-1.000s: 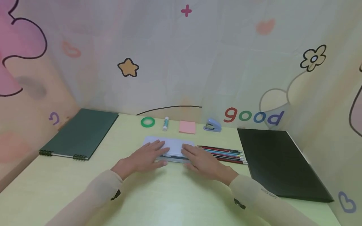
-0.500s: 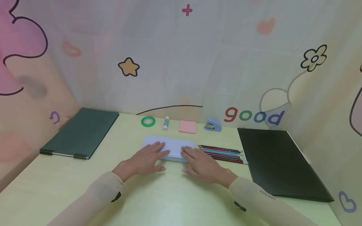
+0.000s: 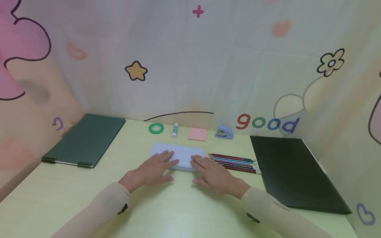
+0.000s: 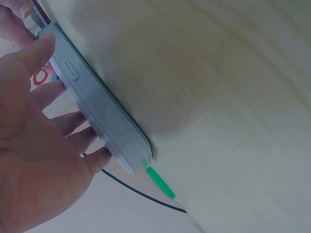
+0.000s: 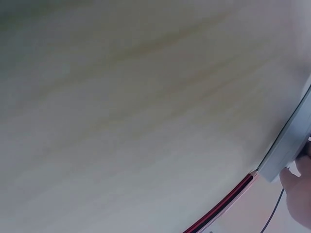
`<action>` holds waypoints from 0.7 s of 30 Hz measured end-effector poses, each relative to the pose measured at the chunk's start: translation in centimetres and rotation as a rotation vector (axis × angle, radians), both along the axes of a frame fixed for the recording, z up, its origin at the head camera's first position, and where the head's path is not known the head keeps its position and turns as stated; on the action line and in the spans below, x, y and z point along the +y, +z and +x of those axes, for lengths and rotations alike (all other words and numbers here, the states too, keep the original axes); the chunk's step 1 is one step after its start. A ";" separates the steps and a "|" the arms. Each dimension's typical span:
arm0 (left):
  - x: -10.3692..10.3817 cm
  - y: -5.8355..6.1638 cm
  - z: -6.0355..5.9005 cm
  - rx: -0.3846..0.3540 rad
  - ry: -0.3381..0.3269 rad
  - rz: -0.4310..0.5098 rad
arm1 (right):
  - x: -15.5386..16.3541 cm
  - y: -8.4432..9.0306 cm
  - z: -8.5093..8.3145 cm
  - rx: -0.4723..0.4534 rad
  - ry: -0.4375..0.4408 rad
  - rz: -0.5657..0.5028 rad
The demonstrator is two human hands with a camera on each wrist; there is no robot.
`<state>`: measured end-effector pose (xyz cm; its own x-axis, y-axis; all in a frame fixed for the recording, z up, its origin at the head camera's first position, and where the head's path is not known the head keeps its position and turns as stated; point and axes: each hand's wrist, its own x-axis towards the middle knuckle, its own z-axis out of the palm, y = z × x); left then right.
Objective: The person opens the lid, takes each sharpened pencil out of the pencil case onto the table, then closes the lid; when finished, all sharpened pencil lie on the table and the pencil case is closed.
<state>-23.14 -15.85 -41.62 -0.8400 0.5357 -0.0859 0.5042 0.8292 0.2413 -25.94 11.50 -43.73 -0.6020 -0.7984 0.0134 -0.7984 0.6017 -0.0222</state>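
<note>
A pale lavender pencil case [image 3: 180,153] lies closed on the table, its lid down flush along the near edge. My left hand [image 3: 152,169] rests with outstretched fingers on the left part of the lid, thumb off toward the near side. On the right part of the lid rests my right hand [image 3: 213,173], its fingers extended as well. The left wrist view shows the case's front side with its small latch [image 4: 71,70] and the left fingertips on the lid's edge. Only a bit of the right hand [image 5: 300,191] enters the right wrist view.
Several pencils [image 3: 235,162] lie right of the case. Behind it are green tape [image 3: 156,124], a glue stick [image 3: 174,130], pink sticky notes [image 3: 197,134] and a stapler [image 3: 224,132]. A green spiral pad [image 3: 86,140] lies left, a black folder [image 3: 294,172] right.
The case's lid has come down; a gap at its front edge a second ago is closed. Both hands lowered slightly with it and have stayed nearly still since.
</note>
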 end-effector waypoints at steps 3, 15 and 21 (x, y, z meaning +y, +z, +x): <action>0.1 0.0 0.2 -0.001 0.005 0.007 | 0.1 0.1 -0.2 -0.002 0.001 0.003; 0.5 -0.1 0.3 0.010 0.008 0.014 | 0.8 0.2 -0.6 -0.030 0.014 0.021; 0.5 -0.6 0.2 -0.009 0.023 0.024 | 1.0 0.0 -0.6 -0.029 0.017 0.014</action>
<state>-22.95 -15.31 -42.22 -0.8512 0.5185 -0.0811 0.4829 0.8342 0.2662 -26.58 12.51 -43.71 -0.5880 -0.8087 -0.0155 -0.8079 0.5881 -0.0373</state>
